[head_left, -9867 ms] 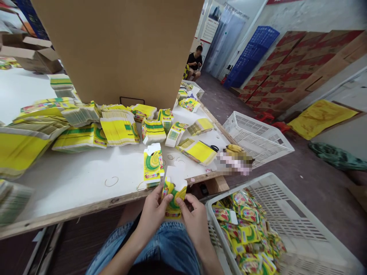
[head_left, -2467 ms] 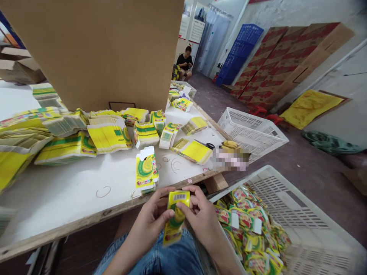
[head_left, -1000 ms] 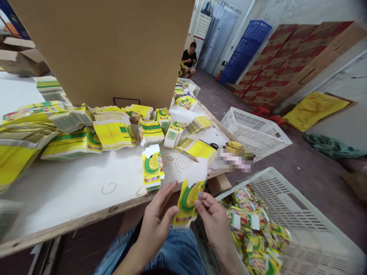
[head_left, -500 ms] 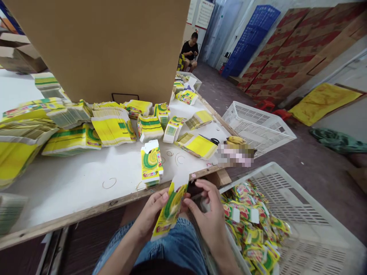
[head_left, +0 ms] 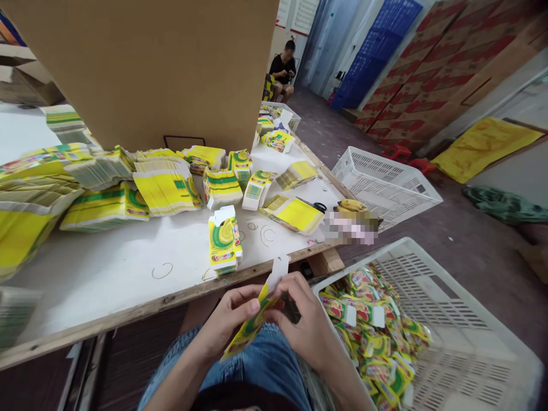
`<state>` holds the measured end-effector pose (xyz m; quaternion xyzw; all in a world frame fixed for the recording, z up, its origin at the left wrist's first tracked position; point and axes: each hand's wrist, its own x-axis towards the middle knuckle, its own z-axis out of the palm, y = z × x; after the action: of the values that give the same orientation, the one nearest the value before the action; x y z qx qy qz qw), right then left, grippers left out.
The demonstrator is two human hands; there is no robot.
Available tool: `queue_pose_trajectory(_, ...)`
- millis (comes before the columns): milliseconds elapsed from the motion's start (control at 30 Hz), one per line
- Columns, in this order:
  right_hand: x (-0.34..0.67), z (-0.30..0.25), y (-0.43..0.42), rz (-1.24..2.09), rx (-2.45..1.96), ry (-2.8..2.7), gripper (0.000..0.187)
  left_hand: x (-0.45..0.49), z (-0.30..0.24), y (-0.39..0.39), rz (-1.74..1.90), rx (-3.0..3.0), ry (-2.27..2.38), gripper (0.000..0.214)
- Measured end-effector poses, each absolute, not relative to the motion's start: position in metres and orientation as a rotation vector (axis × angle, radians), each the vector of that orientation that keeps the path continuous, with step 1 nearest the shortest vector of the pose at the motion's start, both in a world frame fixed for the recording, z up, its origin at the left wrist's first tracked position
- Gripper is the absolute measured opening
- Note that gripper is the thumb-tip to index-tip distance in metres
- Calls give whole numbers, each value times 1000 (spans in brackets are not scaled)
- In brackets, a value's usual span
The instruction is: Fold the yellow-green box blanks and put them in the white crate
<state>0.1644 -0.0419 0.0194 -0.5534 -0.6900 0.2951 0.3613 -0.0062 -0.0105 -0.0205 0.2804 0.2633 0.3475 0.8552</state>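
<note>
Above my lap, a flat yellow-and-green printed carton (head_left: 248, 331) is held tilted, its white end flap (head_left: 280, 267) sticking up at the top. My left hand (head_left: 231, 319) grips its left edge with the thumb on the near face. At the upper right edge, just below the flap, the curled fingers and thumb of my right hand (head_left: 302, 319) close on the carton; the fingertips are partly hidden behind it. Just beyond, on the table, stands a small stack of matching cartons (head_left: 223, 242).
Bundled flat cartons (head_left: 166, 185) line the white table (head_left: 115, 257) before a large cardboard box (head_left: 149, 68). Scissors (head_left: 319, 206) and bananas (head_left: 351, 206) lie near the right edge. A white crate (head_left: 471, 337) of filled packs stands at my right. A person (head_left: 282, 71) sits far back.
My right hand has moved in from the right and closed on the carton's upper edge. The carton has turned more edge-on, and its flap has shifted slightly right.
</note>
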Motion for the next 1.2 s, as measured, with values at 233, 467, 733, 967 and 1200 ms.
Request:
queue_pose_trajectory(233,165,8,-43,593,-1486,-1698,41,-4,-13,-8,797,622,681,39)
queue_pose_trajectory(467,149,-15,-51,980,-1511,-1299,27,4,-21,-10,961,707,794,42)
queue_pose_trajectory(733,150,-18,-45,896,-1562,-1110,25,3,-30,-14,955,937,860,56)
queue_pose_trajectory(967,170,-10,-43,1114,-1280,-1228,41,-4,-19,-15,907,925,670,55)
queue_pose_trajectory(1200,182,7,-43,1215,-1349,-1362,24,-9,-19,-17,777,837,589,35)
